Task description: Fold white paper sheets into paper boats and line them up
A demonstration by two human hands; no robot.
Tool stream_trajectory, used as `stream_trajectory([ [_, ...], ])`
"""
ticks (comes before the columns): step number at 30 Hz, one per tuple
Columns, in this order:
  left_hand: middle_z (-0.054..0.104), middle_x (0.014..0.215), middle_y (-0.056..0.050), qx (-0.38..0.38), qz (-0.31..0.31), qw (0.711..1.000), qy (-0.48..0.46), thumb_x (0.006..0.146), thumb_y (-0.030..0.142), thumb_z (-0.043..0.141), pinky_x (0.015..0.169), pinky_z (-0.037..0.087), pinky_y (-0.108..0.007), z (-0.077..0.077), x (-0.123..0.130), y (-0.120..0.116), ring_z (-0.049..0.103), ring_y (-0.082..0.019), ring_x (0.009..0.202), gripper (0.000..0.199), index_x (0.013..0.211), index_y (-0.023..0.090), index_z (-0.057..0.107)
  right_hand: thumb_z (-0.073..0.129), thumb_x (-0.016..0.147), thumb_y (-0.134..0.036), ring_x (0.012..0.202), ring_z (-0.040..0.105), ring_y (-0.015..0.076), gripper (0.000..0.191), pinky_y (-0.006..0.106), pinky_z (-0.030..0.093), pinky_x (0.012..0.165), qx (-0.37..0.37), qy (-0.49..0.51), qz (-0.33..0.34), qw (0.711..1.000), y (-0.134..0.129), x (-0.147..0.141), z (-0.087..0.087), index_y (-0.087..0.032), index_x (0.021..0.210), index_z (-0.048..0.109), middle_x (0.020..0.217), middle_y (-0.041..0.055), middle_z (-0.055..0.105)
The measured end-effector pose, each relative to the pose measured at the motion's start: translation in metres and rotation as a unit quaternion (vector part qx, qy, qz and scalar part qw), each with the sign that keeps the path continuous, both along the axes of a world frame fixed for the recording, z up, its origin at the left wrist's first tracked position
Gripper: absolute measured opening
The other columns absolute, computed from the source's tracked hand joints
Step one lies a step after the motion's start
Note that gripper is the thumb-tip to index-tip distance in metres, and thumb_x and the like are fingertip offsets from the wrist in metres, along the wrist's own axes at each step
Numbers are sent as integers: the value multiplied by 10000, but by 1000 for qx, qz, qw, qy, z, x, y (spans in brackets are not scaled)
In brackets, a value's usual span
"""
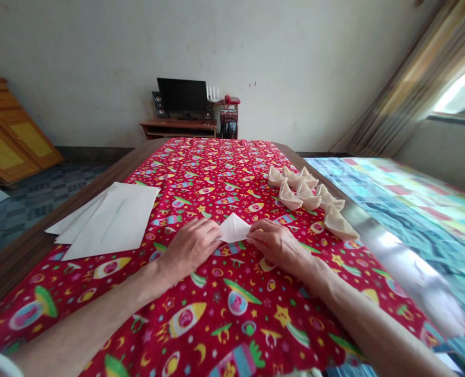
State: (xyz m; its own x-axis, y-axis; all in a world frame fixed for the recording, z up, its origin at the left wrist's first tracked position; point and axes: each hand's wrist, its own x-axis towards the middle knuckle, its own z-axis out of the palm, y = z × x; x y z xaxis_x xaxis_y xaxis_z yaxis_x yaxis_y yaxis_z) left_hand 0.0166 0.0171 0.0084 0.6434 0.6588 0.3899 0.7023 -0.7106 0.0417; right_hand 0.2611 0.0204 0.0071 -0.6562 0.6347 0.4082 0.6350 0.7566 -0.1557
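Note:
Between my hands a folded sheet of white paper point(234, 228) lies on the red patterned cloth, its peak pointing away from me. My left hand point(196, 242) pinches its left corner with closed fingers. On the opposite corner my right hand point(277, 244) is closed as well, thumb and fingers together. Several cream folded paper boats point(303, 195) stand grouped to the right, beyond my right hand. To the left a fanned stack of flat white paper sheets point(118, 217) rests near the table edge.
The red cloth point(224, 335) covers most of a dark wooden table point(28, 262). Past its far end stand a monitor point(183, 97), speakers and a red telephone point(232, 99) on small stands. A bed point(412, 209) adjoins on the right; a wooden cabinet point(16, 131) is at left.

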Motion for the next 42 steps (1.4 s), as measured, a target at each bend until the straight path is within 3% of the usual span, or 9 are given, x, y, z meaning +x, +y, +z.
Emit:
stream_trajectory([
  [5,632,841,-35,-82,-4,983,-167,886,268,537,739,468,-256,-14,-6,15,588,-146,789,188,766,170,644,447,932,-272,655,538,107,272,213,379,588,-48,49,-81,994,3,1,-4,-166,748,617,749,30,590],
  [8,620,800,-34,-123,12,970,-209,883,305,530,686,460,-240,-17,-9,22,590,-133,732,266,686,157,632,451,928,-291,654,539,111,269,219,351,587,-44,43,-129,990,7,-1,-6,-173,734,595,724,21,590],
  [17,564,805,-49,-104,91,980,-146,899,346,475,642,430,-263,-15,-9,26,560,-149,705,324,672,146,593,425,931,-379,635,533,118,327,250,265,572,-26,-34,-229,973,13,-10,-7,-185,706,564,730,19,610],
  [24,526,787,-31,-79,112,984,-114,870,304,532,658,444,-278,-18,-7,28,553,-158,707,244,673,160,542,438,923,-384,611,528,116,339,257,220,546,-45,-74,-248,965,18,-13,-3,-184,684,572,710,18,632],
  [27,533,827,-35,-75,126,982,-121,845,285,568,656,468,-292,-18,-8,28,558,-163,707,141,789,156,571,461,912,-392,600,522,115,334,256,214,538,-45,-80,-253,963,17,-15,-1,-183,677,572,693,16,630],
  [31,541,1132,-65,-20,64,993,-92,861,177,524,892,453,-366,-10,-3,20,535,-212,1014,270,1126,213,562,478,904,-384,591,515,111,322,252,214,533,-43,-81,-259,962,15,-15,0,-181,674,574,682,16,628],
  [35,526,1295,-17,-24,-51,998,-19,922,157,392,1014,394,-363,-2,6,10,442,-199,1197,331,1183,253,570,480,900,-383,580,515,109,321,254,204,522,-44,-80,-260,961,16,-15,-2,-182,666,570,671,14,626],
  [39,498,1357,-68,-42,-54,998,1,884,64,327,1098,312,-349,-8,14,5,364,-177,1305,440,1283,147,494,481,896,-385,577,518,110,324,255,202,519,-42,-78,-263,961,17,-15,-2,-183,657,566,662,12,625],
  [42,431,1416,-79,-78,-55,995,14,810,6,315,1120,279,-361,-13,18,3,304,-171,1352,563,1350,136,413,482,896,-382,575,519,111,323,255,210,520,-44,-81,-263,960,17,-15,-2,-184,655,567,656,13,623],
])
